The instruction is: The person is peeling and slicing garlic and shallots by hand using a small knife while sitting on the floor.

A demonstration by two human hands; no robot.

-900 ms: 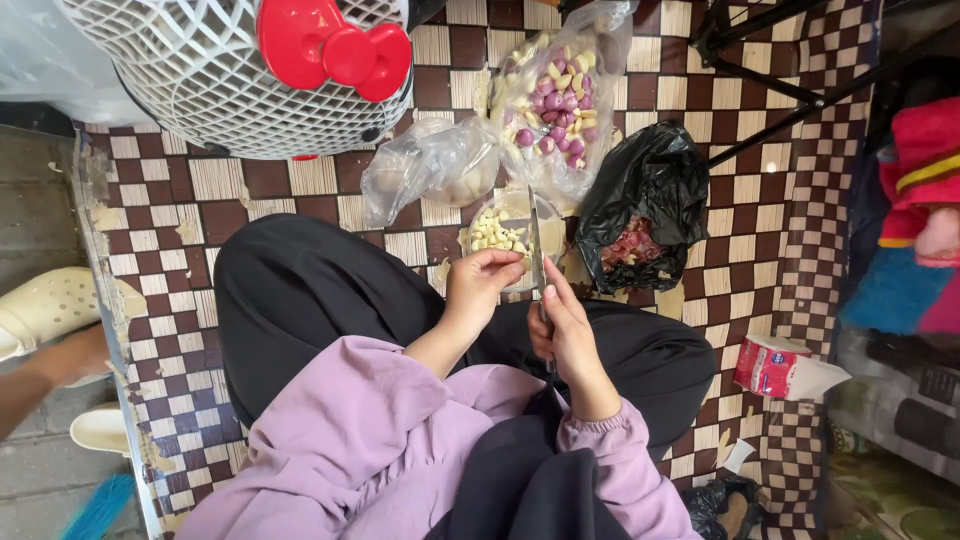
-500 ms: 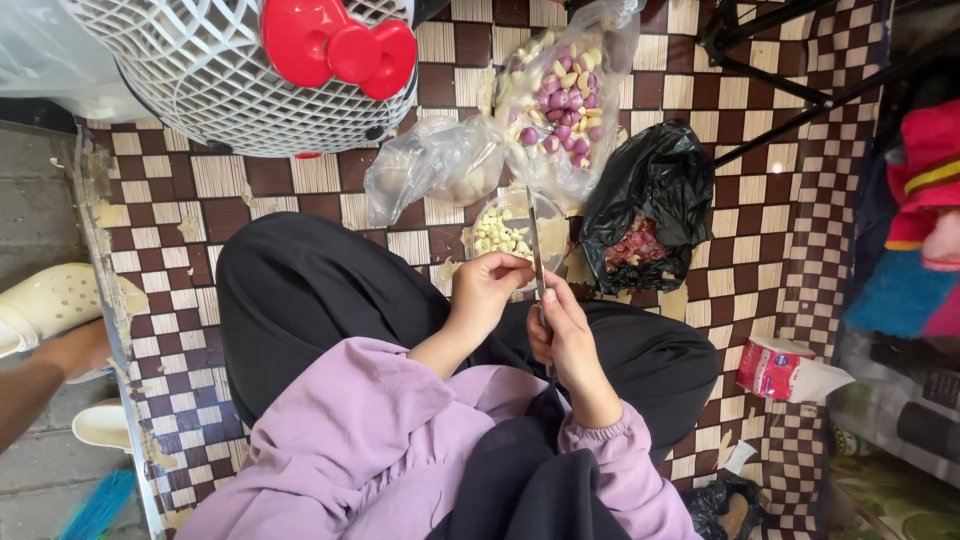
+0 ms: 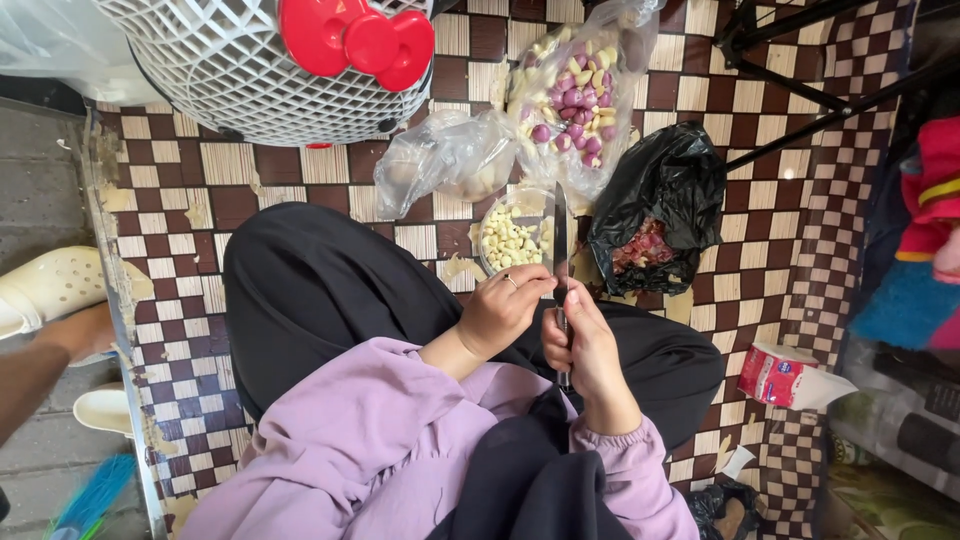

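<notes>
My right hand (image 3: 590, 345) grips a long knife (image 3: 560, 235) by its handle, blade pointing away from me. My left hand (image 3: 505, 305) pinches a small garlic clove against the blade's base; the clove itself is mostly hidden by my fingers. Just beyond the hands stands a clear bowl of peeled cloves (image 3: 510, 238). Behind it lies a clear bag of unpeeled purple and white garlic (image 3: 580, 95). A black bag holding reddish peels (image 3: 655, 215) sits to the right of the knife. I sit cross-legged in black trousers and a lilac top.
A white plastic basket with a red lid knob (image 3: 290, 60) is at the far left. A second clear bag (image 3: 445, 160) lies beside the bowl. A tissue pack (image 3: 780, 375) is at right, a black tripod leg (image 3: 820, 100) beyond. Pale sandals (image 3: 50, 290) sit left of the checkered mat (image 3: 180, 190).
My hands and the knife stay in nearly the same place; the fingers of my left hand shift slightly at the blade. Nothing else has moved.
</notes>
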